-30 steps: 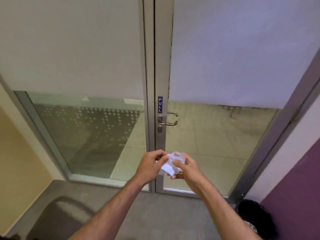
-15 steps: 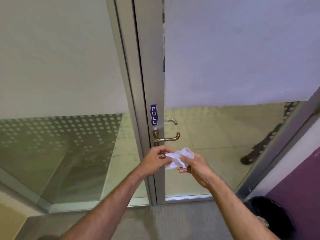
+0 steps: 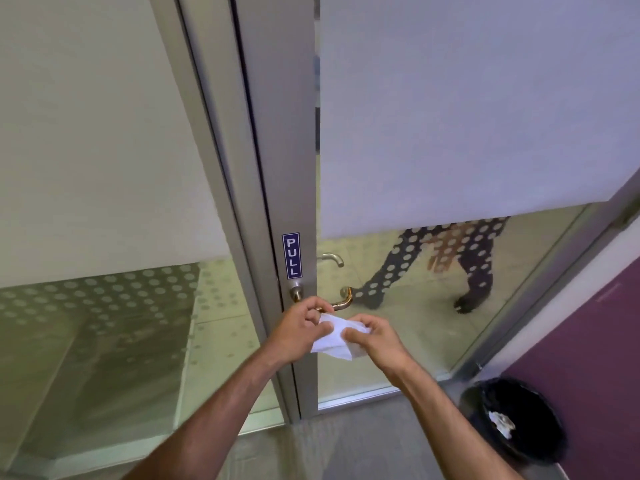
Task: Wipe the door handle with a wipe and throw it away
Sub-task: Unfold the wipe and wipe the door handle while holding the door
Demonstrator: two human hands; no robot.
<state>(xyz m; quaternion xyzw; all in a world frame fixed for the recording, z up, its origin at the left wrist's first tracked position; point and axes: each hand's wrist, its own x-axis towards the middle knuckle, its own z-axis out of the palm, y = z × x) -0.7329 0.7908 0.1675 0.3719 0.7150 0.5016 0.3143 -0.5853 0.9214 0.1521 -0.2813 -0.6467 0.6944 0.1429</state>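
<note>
A brass lever door handle (image 3: pixel 343 303) sticks out of the grey metal door frame, under a blue PULL sign (image 3: pixel 291 255). A white wipe (image 3: pixel 334 337) is stretched between both hands just below the handle. My left hand (image 3: pixel 299 329) pinches its left end and partly covers the handle's left part. My right hand (image 3: pixel 375 336) grips the wipe's right end. The wipe does not touch the handle.
A black bin (image 3: pixel 516 419) with a black liner and crumpled paper inside stands on the floor at lower right, by a purple wall (image 3: pixel 581 344). Behind the glass door (image 3: pixel 450 116), a person's legs in dotted trousers (image 3: pixel 433 265) walk past. A second handle (image 3: pixel 331 258) shows on the far side.
The view has moved closer to the door. Both hands with the wipe have risen to just under the handle. A person's legs have come into sight behind the glass.
</note>
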